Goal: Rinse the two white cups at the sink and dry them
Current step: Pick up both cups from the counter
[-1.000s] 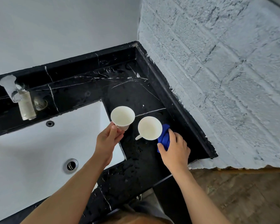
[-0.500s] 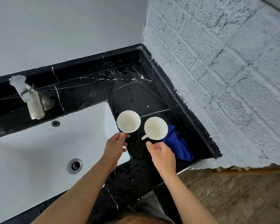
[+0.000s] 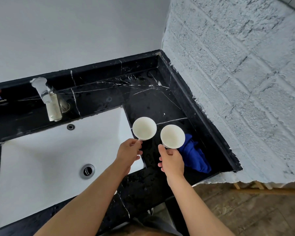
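A view from above of a black marble counter [image 3: 148, 99] with white veins, set into a corner between a smooth pale wall and a rough painted brick wall [image 3: 237, 82]. A white rectangular sink [image 3: 41, 150] sits on the left, with a tap [image 3: 49, 99] behind it and a drain [image 3: 87, 171] in its floor.

Two bare hands each hold a white cup, mouths up and empty. The left hand [image 3: 129, 153] is closed on the handle side of the left cup [image 3: 144, 128], over the counter just beside the sink's right edge. The right hand [image 3: 172, 159] is closed on the near side of the right cup [image 3: 172, 136], thumb up beside its wall. Whether either cup rests on the counter or is lifted clear cannot be told. The cups are near each other but not touching.

A crumpled blue cloth [image 3: 194, 155] lies on the counter just beside and partly under the right cup.

The cups look like glazed ceramic: rigid, light enough for one hand, breakable against stone, and probably slick when wet. Droplets speckle the counter. The handle or a full wrap around the body seems the safest hold; the soft cloth should add grip while drying
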